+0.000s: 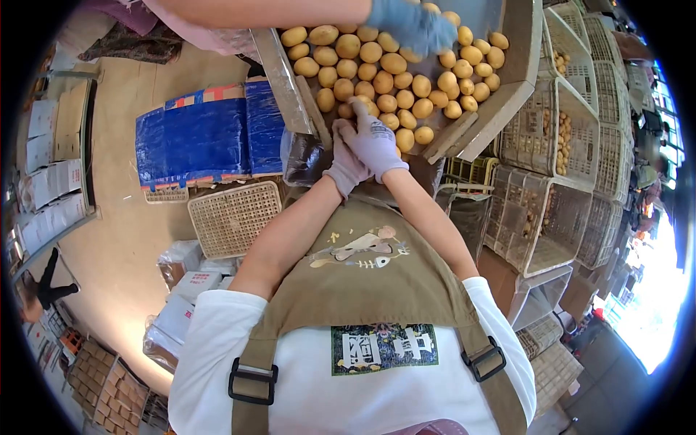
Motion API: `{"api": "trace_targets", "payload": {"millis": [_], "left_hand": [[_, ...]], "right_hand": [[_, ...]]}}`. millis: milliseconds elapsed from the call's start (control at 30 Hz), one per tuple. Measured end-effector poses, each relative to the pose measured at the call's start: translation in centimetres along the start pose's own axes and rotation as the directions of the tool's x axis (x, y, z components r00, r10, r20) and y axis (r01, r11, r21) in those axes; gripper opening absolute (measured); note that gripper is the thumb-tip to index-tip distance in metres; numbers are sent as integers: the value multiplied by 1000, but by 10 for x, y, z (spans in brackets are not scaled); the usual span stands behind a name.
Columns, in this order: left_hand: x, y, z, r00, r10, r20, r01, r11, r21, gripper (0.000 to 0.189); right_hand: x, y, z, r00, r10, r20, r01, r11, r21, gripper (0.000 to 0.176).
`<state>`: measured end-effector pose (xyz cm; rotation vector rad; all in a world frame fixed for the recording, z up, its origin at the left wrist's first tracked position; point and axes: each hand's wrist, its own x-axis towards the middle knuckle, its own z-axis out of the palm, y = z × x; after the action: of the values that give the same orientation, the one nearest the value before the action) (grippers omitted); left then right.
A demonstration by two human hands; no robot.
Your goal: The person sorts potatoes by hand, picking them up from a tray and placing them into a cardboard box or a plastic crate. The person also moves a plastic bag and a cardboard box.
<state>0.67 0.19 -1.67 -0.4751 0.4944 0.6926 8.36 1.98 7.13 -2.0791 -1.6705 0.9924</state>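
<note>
My left hand (pixel 346 165) and my right hand (pixel 376 142), both in pale lilac-white work gloves, overlap at the narrow near end of a sorting tray (pixel 496 114). Fingers of my right hand stretch forward and left over the nearest pieces, with no piece visibly gripped. My left hand's fingers are partly covered by the right, so their grip is hidden. Many round yellow-tan pieces of produce (pixel 394 63), like small potatoes or fruit, lie loose in the tray. A few sit just beside my right hand. Another person's blue-gloved hand (pixel 417 27) reaches across the far part of the tray.
Stacked plastic crates (pixel 533 210), some holding produce, stand to the right. On the left are a blue-covered box (pixel 192 141), an upended beige crate (pixel 235 217) and white wrapped cartons (pixel 177 304). Raised wooden sides (pixel 308 109) flank the tray's opening.
</note>
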Motion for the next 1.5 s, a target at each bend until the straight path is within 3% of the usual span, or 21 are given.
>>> {"api": "trace_targets", "payload": {"millis": [100,133,200,233,300,400,433,533,667,700,800,900,1133,1200,1267,1333,1433,1467,1500], "left_hand": [[-22,-7,33,981,-46,-186,48,999,7,111],[-15,-4,18,998,-55,-30,57,995,81,113],[-17,-6,19,1000,-15,-24,18,989,149,114],[-17,-7,20,999,-20,-39,25,991,132,114],[-17,-7,21,997,-32,-69,39,995,94,114],[-15,-4,16,999,-32,-44,38,988,147,112],[-15,-5,17,998,-38,-59,45,989,140,110],[-19,-3,17,997,-44,62,29,975,222,105],[-21,-3,21,980,-85,177,43,972,230,104],[-21,-3,22,979,-91,180,49,973,225,105],[-17,-1,15,978,-107,180,74,980,183,104],[-17,-1,18,986,-88,142,57,976,210,102],[-15,0,14,985,-82,153,53,981,186,107],[-14,0,12,986,-85,142,59,983,176,107],[-18,-2,20,995,-61,76,49,987,154,108],[-23,-4,29,998,-49,28,45,990,133,106],[-16,-1,18,992,-86,90,70,984,161,102],[-17,-1,19,992,-97,79,85,986,142,103],[-20,-2,25,994,-100,47,92,985,143,104]], "right_hand": [[7,19,-12,978,165,-127,-158,985,69,59],[7,32,-19,989,7,-148,-2,999,32,54],[12,38,-29,998,61,-5,-59,984,167,53],[10,34,-36,994,88,57,-103,915,390,52],[-1,27,-51,977,91,193,-207,631,748,51],[-18,32,-58,990,-4,144,-140,206,968,51],[-25,29,-63,991,9,130,-130,130,983,55],[-34,33,-67,998,52,42,-50,174,983,55],[-41,36,-68,957,43,-288,165,735,658,51],[-44,35,-72,946,41,-323,149,828,541,49],[-47,36,-73,879,-124,-461,275,921,276,45],[-45,32,-64,900,65,-432,293,644,707,42],[-73,33,-86,848,119,-516,198,831,519,40],[-84,65,-91,860,144,-489,144,852,504,37],[-95,70,-105,854,38,-519,148,938,313,39],[-98,60,-121,783,-218,-582,265,964,-4,43],[-99,65,-157,683,-560,-469,359,816,-452,48],[-98,75,-186,674,-664,-324,404,698,-592,47],[-101,87,-208,669,-583,-461,268,768,-582,49]]}}
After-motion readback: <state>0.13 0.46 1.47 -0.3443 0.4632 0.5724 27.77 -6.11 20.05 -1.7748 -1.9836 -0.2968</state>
